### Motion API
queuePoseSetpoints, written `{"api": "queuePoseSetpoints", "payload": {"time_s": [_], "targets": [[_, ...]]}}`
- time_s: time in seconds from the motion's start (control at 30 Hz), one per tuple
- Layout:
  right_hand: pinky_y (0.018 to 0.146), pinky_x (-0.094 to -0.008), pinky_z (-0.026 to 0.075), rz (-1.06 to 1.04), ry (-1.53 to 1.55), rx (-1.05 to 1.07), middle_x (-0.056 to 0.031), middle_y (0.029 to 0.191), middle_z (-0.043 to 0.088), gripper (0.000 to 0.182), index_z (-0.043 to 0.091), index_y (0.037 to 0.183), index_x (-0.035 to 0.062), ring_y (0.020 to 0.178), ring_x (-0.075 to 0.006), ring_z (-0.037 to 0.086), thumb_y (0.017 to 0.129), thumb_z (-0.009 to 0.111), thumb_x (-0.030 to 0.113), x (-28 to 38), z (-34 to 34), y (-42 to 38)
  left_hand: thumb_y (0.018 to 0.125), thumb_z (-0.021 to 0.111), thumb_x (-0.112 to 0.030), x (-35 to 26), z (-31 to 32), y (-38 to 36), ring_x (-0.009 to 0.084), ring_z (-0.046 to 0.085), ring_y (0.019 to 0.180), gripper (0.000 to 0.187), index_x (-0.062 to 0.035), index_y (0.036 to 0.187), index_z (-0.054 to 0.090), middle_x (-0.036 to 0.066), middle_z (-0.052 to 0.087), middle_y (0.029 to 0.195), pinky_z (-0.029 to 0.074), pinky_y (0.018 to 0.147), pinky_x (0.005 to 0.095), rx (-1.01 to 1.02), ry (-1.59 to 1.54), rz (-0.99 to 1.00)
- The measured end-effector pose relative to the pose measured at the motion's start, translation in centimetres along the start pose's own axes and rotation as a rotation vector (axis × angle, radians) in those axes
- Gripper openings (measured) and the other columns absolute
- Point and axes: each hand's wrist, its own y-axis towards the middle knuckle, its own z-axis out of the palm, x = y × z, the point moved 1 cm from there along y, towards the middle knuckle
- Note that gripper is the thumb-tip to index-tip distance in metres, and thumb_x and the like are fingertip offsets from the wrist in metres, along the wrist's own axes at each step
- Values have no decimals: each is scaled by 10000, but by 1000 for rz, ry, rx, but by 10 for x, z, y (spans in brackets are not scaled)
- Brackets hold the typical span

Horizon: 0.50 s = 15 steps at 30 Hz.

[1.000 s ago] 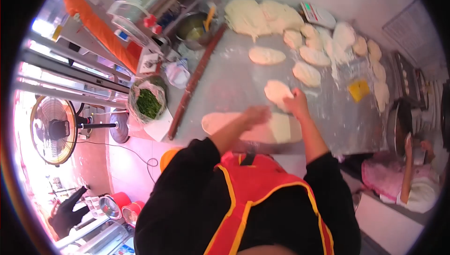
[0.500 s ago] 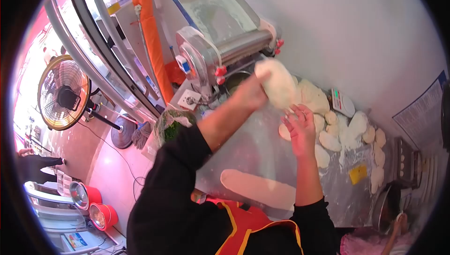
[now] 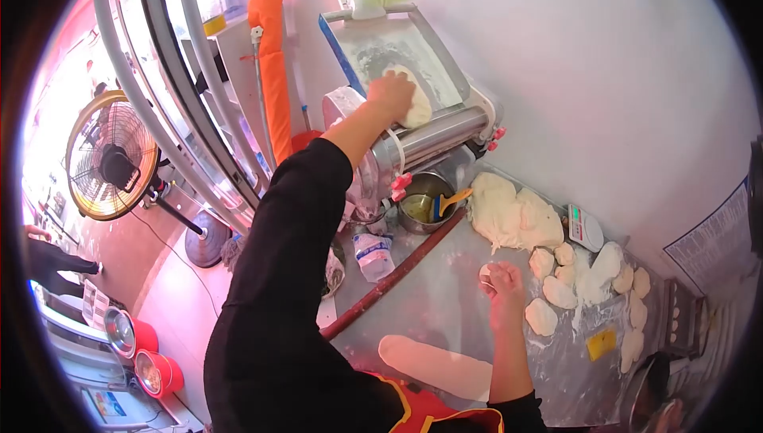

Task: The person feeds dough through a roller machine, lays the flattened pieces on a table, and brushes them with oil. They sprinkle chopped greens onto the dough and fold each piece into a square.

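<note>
My left hand [image 3: 389, 97] is closed on the edge of a flat dough piece [image 3: 416, 105], which lies in the floured feed tray [image 3: 445, 71] just above the steel rollers [image 3: 445, 132] of the machine. Over the metal table [image 3: 445, 262], my right hand [image 3: 503, 283] has its fingers curled round a small pale piece of dough [image 3: 485, 275]. A long flattened dough strip [image 3: 437, 365] lies near the table's front edge. To the right of my right hand are several small dough rounds [image 3: 542, 317], with a large dough mass [image 3: 513, 214] behind them.
A red-brown rolling pin [image 3: 393, 275] lies diagonally by a pot [image 3: 417, 209] with a brush [image 3: 455, 201]. A digital scale [image 3: 585, 228] and yellow scraper [image 3: 602, 343] are on the right. A fan [image 3: 115, 164] stands at the far left.
My left hand has carried the flat dough up and away from my right hand into the machine's tray. My right hand has moved lower and its fingers have curled. The rolling pin now shows.
</note>
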Motion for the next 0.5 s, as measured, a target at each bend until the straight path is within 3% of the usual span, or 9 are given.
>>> {"api": "queuePoseSetpoints", "payload": {"time_s": [0.13,0.23,0.33,0.37,0.4,0.43,0.5], "targets": [[705,-289,488,17,-54,80,-86,1016,582,334,449,1156,49,788,-179,596,862,596,105,-5,26,19,786,591,-200,8,3,-6,282,533,1081,199,-125,954,666,94,588,1086,488,850,404,41,-204,105],[730,-297,496,-49,-101,304,-96,1044,583,354,449,1184,45,812,-193,608,873,594,127,1,64,50,764,604,-186,10,3,-13,278,520,1104,224,-125,971,666,97,584,1096,473,880,404,12,-223,69],[742,-329,531,35,-57,345,-133,1133,571,356,437,1219,30,837,-231,630,881,535,87,7,96,84,743,631,-234,15,32,-3,318,512,1126,316,-75,1016,637,162,568,1151,425,938,438,-280,-187,118],[770,-356,530,61,-26,379,-142,1153,562,372,431,1237,36,877,-248,629,892,539,119,5,103,100,738,655,-264,14,32,1,319,549,1077,300,-77,973,658,158,600,1098,445,909,431,-76,-243,14],[797,-383,530,91,2,408,-151,1173,553,389,424,1256,43,917,-265,629,902,543,151,1,108,116,732,676,-304,11,22,-3,318,580,1020,288,-74,905,679,147,631,1019,467,870,425,-8,-235,-16],[819,-399,520,122,46,409,-158,1204,534,400,421,1261,38,959,-278,612,908,541,184,-1,116,132,722,688,-327,8,17,-5,309,595,980,282,-76,851,690,130,643,951,485,828,417,-41,-223,-38],[862,-430,500,183,141,367,-172,1264,494,433,414,1271,27,1044,-304,580,921,538,251,-7,129,158,708,700,-346,6,25,-4,265,579,1013,300,-89,863,697,104,639,992,470,825,386,-95,-160,7]]}}
